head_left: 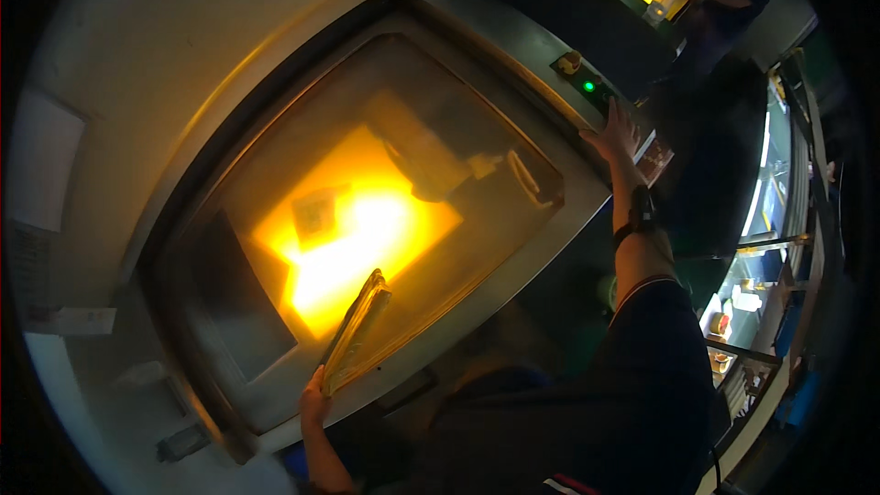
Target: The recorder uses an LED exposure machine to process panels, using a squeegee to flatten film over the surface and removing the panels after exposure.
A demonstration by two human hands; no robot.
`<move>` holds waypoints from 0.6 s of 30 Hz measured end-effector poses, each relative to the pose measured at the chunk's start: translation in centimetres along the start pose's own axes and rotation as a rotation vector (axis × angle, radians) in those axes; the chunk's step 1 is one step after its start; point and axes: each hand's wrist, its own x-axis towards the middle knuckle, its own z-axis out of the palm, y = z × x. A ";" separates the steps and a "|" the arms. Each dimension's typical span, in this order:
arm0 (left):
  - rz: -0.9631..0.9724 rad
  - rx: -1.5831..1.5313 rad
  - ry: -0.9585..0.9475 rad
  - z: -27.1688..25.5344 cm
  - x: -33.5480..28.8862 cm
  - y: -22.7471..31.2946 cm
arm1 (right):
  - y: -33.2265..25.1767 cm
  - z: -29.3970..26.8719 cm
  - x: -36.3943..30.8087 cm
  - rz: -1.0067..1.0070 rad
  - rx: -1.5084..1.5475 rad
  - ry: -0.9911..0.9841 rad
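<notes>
My left hand (pixel 314 401) is closed round the lower end of a thin, clear, yellowish panel (pixel 359 330), seen almost edge-on. Whether it is glass or plastic I cannot tell. The panel leans up over a wide machine window (pixel 477 247) with rounded corners, where a bright yellow light patch (pixel 367 220) glows. A dim squarish shape (pixel 317 213) shows within the glow. My right hand (pixel 616 135), fingers spread, is on the machine's right edge, close below a small control panel (pixel 573 69) with a lit green button (pixel 589 86). Nothing shows in that hand.
A co-worker (pixel 733 0) stands at a similar glowing station at the upper right, holding a clear container (pixel 662 5). Lit shelves (pixel 747 284) with various items run down the right side. A pale wall (pixel 137 82) borders the machine on the left.
</notes>
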 end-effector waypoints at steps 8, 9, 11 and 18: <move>-0.046 -0.043 -0.003 -0.9 -2.6 2.3 | -2.7 -2.5 1.5 0.034 -0.093 -0.262; -0.054 0.003 0.010 0.0 -2.0 2.0 | -1.4 -0.1 1.9 0.031 -0.073 -0.106; -0.090 0.027 0.048 1.0 -2.8 1.1 | -2.6 3.1 -1.5 -0.130 -0.044 0.068; 0.010 0.257 0.037 1.3 -5.8 -7.6 | -6.6 8.2 -35.0 -0.973 0.471 -0.016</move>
